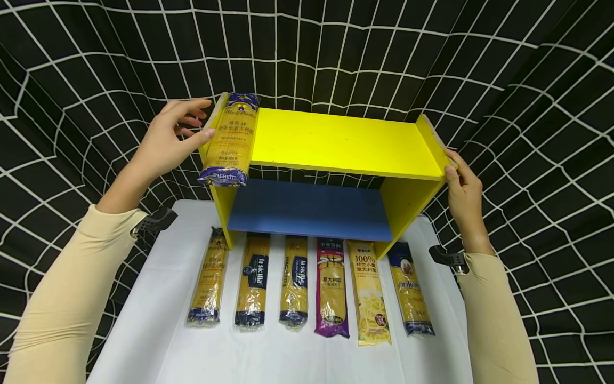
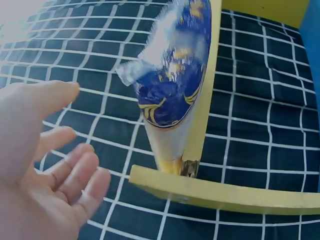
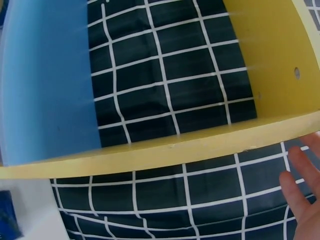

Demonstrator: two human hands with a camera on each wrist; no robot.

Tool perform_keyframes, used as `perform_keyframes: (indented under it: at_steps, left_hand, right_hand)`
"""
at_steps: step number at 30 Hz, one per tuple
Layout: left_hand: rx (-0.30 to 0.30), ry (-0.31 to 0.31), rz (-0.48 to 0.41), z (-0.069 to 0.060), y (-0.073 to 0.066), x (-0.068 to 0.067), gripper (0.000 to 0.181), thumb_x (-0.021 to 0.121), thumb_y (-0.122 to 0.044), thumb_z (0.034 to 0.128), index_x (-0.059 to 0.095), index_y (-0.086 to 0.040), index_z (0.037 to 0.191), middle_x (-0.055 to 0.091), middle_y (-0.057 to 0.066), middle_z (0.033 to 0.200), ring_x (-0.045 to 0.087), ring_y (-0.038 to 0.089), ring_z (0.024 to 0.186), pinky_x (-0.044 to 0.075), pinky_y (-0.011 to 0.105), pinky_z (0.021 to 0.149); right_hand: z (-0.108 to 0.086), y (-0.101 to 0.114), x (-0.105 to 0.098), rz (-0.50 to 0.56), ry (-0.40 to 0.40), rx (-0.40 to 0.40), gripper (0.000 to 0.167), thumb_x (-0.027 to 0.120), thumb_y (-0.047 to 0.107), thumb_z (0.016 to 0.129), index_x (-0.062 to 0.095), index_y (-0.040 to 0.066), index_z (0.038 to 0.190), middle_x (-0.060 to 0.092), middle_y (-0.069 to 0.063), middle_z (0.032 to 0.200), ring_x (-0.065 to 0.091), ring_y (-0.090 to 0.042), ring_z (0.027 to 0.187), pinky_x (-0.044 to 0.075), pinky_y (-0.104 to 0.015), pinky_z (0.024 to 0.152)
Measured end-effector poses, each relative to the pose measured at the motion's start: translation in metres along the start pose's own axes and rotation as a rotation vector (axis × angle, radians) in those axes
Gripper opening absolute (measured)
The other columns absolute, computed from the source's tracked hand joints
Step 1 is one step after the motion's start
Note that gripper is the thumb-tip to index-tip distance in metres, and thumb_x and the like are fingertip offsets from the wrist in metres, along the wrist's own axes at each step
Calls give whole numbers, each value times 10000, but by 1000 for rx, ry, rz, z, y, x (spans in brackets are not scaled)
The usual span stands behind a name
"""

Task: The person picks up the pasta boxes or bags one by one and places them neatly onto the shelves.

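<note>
In the head view a spaghetti pack (image 1: 233, 140) with blue ends lies at the left end of the yellow top shelf (image 1: 331, 141), its lower end over the front edge. Beside it my left hand (image 1: 172, 130) has its fingers loosely bent and thumb near the pack; the left wrist view shows a gap between that hand (image 2: 55, 170) and the pack (image 2: 172, 85). My right hand (image 1: 464, 189) rests its fingertips on the outer side of the right panel (image 1: 431, 144). The right wrist view shows its fingers (image 3: 295, 187) relaxed beside the panel edge (image 3: 200, 152).
Below the top is a blue shelf (image 1: 309, 210). Several pasta packs lie in a row on the white tabletop (image 1: 192, 362), including a purple-edged one (image 1: 332, 288), a cream one (image 1: 369, 293) and a blue-topped one (image 1: 411, 288). A black curtain with a white grid (image 1: 307, 48) surrounds the table.
</note>
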State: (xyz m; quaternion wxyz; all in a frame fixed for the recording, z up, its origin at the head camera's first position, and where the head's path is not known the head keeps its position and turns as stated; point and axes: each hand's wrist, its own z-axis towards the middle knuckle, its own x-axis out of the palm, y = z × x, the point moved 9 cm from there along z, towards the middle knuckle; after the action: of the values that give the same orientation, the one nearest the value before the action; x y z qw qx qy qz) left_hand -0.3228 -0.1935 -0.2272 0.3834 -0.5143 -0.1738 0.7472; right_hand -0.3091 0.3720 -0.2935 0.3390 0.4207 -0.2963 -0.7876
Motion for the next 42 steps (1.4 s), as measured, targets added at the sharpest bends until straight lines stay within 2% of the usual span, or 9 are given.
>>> perform_keyframes:
  at_steps: [4, 9, 14, 17, 20, 25, 30, 36, 42]
  left_hand:
    - [74, -81, -133, -24, 2, -13, 600, 646, -199, 955, 419, -313, 1498, 543, -97, 1200, 519, 2, 1062, 418, 80, 857]
    - [182, -128, -231, -56, 15, -16, 659, 586, -21, 955, 349, -206, 1541, 561, -182, 1163, 558, 1, 1050, 447, 66, 865]
    - [197, -184, -383, -91, 57, -4, 698, 534, 83, 943, 288, -131, 1560, 602, -99, 1151, 593, 23, 1038, 469, 85, 877]
    - [140, -214, -471, -114, 91, 12, 697, 514, 122, 938, 297, -117, 1556, 621, -68, 1109, 611, 28, 989, 487, 90, 838]
    - [32, -206, -404, -136, 126, 35, 674, 527, 73, 961, 304, -147, 1558, 612, -99, 1088, 594, -21, 951, 473, 66, 809]
    - [-148, -113, -131, -173, 188, 82, 674, 576, -123, 996, 260, -249, 1577, 595, -23, 1130, 518, -110, 941, 427, 81, 781]
    - [-257, -11, -16, -208, 236, 124, 735, 613, -221, 983, 203, -218, 1593, 551, 211, 1180, 587, 177, 975, 475, 243, 734]
    - [-399, 138, 37, -239, 272, 159, 818, 656, -289, 947, 174, -153, 1593, 474, 316, 1195, 543, 481, 1020, 510, 520, 777]
    - [-451, 274, 145, -257, 284, 181, 897, 737, -371, 870, 244, -79, 1560, 494, 330, 1112, 530, 379, 923, 462, 406, 690]
  right_hand:
    - [-1, 2, 0, -8, 7, 5, 388, 446, 305, 1059, 512, 321, 1441, 631, -35, 1284, 525, -16, 998, 415, -121, 911]
    - [-2, 2, 0, -11, 10, 22, 390, 449, 314, 1057, 510, 324, 1442, 633, -39, 1280, 530, -12, 1004, 422, -135, 934]
    - [0, 2, 1, 8, 2, 10, 386, 455, 301, 1057, 519, 315, 1437, 625, -36, 1294, 522, -19, 1008, 417, -135, 938]
    - [1, 2, 1, 17, 4, 3, 385, 460, 303, 1055, 523, 312, 1435, 619, -32, 1303, 517, -26, 1010, 411, -130, 930]
    - [1, 2, 2, 19, 8, 7, 389, 459, 316, 1054, 519, 310, 1438, 613, -35, 1320, 520, -29, 1019, 418, -129, 942]
    - [0, 1, 0, 19, 3, 9, 390, 457, 316, 1054, 519, 310, 1438, 616, -24, 1327, 525, -23, 1025, 424, -131, 955]
    - [0, 2, 0, 27, -2, -1, 385, 467, 302, 1051, 529, 304, 1431, 626, -7, 1298, 526, -22, 1009, 416, -120, 926]
    - [0, 2, 0, 34, -7, -7, 383, 470, 301, 1050, 532, 305, 1428, 628, 10, 1277, 526, -29, 1007, 415, -115, 915]
    - [0, 0, 0, 44, -4, -3, 383, 469, 298, 1051, 530, 311, 1429, 624, 19, 1288, 523, -32, 1012, 409, -116, 909]
